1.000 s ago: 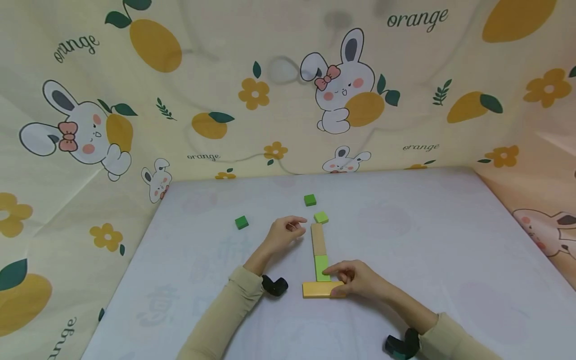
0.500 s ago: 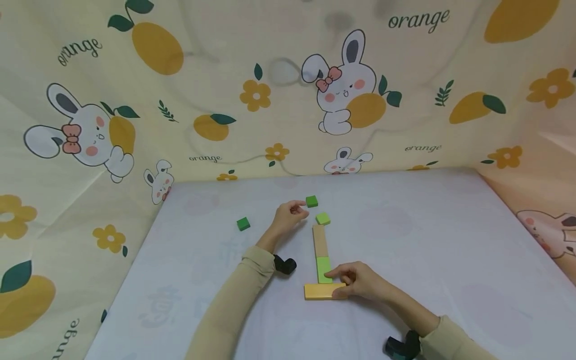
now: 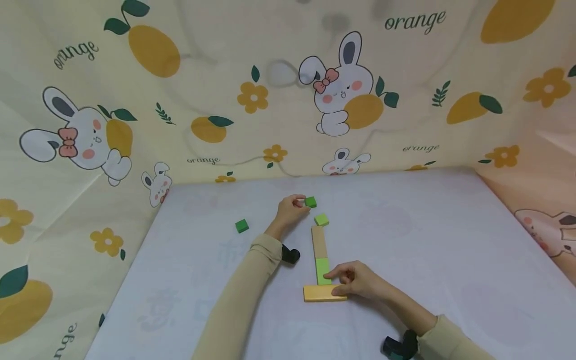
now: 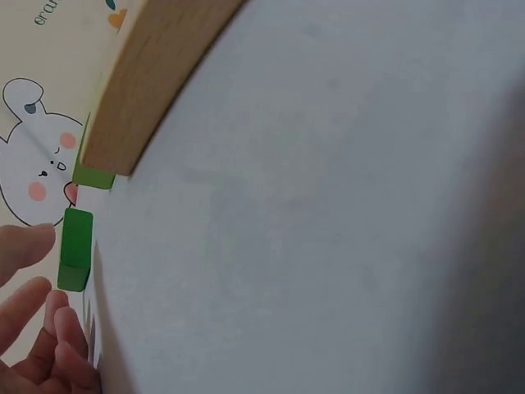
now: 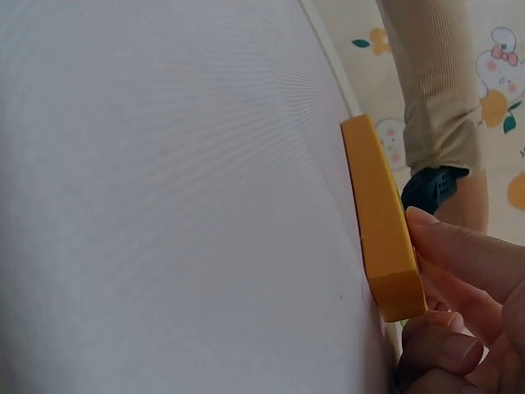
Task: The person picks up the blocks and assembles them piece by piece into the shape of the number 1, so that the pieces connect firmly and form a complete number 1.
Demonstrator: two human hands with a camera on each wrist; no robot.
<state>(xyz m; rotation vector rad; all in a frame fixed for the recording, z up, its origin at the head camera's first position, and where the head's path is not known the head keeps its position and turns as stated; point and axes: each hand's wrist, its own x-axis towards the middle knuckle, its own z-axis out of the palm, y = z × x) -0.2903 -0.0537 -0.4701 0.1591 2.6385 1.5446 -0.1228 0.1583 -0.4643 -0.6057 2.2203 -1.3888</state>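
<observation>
In the head view my left hand (image 3: 291, 209) reaches to a dark green cube (image 3: 311, 202), thumb and index finger parted at its near side. The left wrist view has a narrow gap between those fingertips and the cube (image 4: 75, 249). My right hand (image 3: 357, 280) holds the right end of a yellow rectangular block (image 3: 317, 293), its thumb on top. Its index fingertip touches a light green block (image 3: 322, 267) lying against the yellow one. From there a bare wood block (image 3: 319, 241) continues the line, with a light green cube (image 3: 321, 220) at its far end.
Another dark green cube (image 3: 242, 226) lies to the left on the white tabletop (image 3: 427, 240). A cloth printed with rabbits and oranges (image 3: 270, 115) hangs behind and at the sides. Each wrist wears a black device (image 3: 291, 256).
My left hand has moved away from me, from beside the wood block up to the far dark green cube. The right hand and the blocks have stayed in place.
</observation>
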